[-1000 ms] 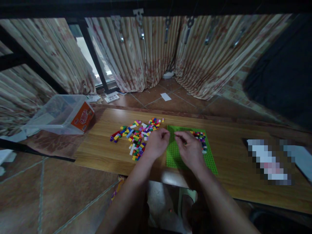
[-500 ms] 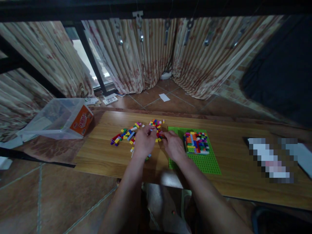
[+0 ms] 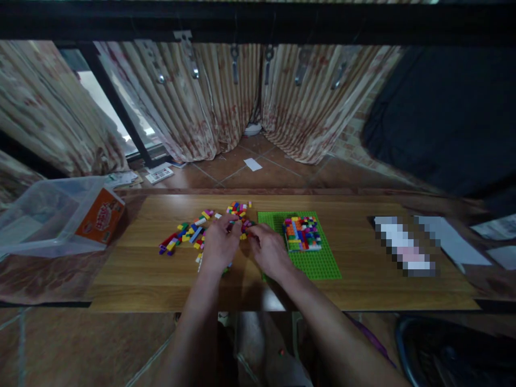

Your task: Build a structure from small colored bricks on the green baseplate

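A loose heap of coloured toy bricks (image 3: 196, 234) lies on the wooden table (image 3: 133, 269), left of centre. Over the heap's right part my left hand (image 3: 220, 244) reaches in with bent fingers close together; whatever they pinch is too small to make out. My right hand (image 3: 270, 250) is just beside it, fingers curled toward the bricks, and what they hold is hidden. To the right lies a green studded baseplate (image 3: 318, 266), with a dense multicoloured block of bricks (image 3: 303, 234) on it. My right wrist passes over the baseplate's near left corner.
A clear plastic box (image 3: 48, 215) with an orange label stands off the table's left end. At the right are a blurred-out item (image 3: 405, 247) and white paper (image 3: 453, 242). Curtains (image 3: 226, 102) hang behind, and a dark bin-like object (image 3: 443, 349) is low right.
The view has shifted, so table and bricks appear further left. My hands stay at the heap's right side, the right fingers slightly more curled. The brick block looks unchanged.
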`<state>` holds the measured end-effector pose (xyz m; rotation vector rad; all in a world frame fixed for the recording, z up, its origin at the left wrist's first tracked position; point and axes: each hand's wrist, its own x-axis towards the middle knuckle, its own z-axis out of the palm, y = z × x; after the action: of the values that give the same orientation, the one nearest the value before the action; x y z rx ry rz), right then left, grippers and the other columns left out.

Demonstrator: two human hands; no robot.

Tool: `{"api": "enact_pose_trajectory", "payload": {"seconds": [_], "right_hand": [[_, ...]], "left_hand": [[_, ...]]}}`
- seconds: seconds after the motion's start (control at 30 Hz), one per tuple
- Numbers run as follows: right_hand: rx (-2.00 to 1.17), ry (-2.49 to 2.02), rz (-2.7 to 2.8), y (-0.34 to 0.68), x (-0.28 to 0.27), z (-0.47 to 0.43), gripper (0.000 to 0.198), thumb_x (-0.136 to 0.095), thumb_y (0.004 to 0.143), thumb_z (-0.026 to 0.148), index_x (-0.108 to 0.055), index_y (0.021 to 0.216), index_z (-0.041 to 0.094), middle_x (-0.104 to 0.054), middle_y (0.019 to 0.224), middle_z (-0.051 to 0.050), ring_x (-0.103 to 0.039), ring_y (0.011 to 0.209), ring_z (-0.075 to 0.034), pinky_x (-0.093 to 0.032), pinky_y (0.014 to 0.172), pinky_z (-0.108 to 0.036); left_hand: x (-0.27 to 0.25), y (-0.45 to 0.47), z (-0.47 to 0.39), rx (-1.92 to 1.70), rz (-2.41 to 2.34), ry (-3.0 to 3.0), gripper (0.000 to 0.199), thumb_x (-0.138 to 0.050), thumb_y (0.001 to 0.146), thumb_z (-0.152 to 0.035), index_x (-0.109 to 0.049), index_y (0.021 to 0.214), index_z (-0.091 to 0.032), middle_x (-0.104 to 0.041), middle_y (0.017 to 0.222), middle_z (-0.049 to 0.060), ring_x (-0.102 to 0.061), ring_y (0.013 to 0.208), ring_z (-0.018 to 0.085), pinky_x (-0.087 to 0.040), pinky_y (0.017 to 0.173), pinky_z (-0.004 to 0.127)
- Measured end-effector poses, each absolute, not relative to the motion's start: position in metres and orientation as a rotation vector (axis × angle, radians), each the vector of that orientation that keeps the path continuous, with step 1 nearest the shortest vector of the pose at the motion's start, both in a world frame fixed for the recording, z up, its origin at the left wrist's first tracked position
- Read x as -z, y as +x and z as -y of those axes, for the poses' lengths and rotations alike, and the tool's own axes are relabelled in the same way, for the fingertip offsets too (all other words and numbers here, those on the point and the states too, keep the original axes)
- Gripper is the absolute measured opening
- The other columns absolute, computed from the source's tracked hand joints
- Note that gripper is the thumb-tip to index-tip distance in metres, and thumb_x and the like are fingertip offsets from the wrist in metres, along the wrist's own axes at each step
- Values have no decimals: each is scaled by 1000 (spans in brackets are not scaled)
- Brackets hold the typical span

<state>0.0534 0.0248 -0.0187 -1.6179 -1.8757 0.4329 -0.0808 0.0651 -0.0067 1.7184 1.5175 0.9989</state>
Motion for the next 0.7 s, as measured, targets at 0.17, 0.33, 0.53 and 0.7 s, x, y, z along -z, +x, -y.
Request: {"api": "enact_pose_trajectory", "payload": {"seconds": [0.17, 0.33, 0.53, 0.7], "right_hand": [[-347, -1504, 1598, 95, -4, -10, 22, -51, 87, 19, -69, 99, 18, -68, 93, -8, -63, 86, -19, -49, 79, -31], [-210, -1790, 1205, 162, -7, 6, 22, -57, 81, 27, -73, 92, 16, -73, 88, -8, -66, 78, -21, -50, 73, -32], [-202, -2093, 1258, 194, 2, 8, 24, -56, 79, 23, -77, 91, 17, -76, 87, -10, -69, 80, -23, -48, 71, -31], [-198, -2138, 1307, 191, 5, 2, 25, -56, 80, 23, -77, 91, 18, -76, 90, -11, -70, 83, -24, -48, 73, -31]], "left_hand": [[6, -76, -64, -962, -1503, 1754, 31, -52, 82, -33, -69, 99, -15, -70, 75, 5, -63, 66, 18, -45, 61, 27], [4, -68, -62, -908, -1506, 1792, 29, -52, 82, -34, -69, 95, -15, -67, 68, 3, -60, 61, 17, -42, 58, 26], [3, -56, -62, -866, -1475, 1810, 29, -51, 83, -34, -69, 95, -14, -70, 73, 5, -62, 67, 18, -44, 61, 27], [0, -49, -59, -830, -1483, 1849, 29, -50, 84, -32, -70, 97, -14, -71, 80, 6, -63, 70, 18, -44, 65, 28]]}}
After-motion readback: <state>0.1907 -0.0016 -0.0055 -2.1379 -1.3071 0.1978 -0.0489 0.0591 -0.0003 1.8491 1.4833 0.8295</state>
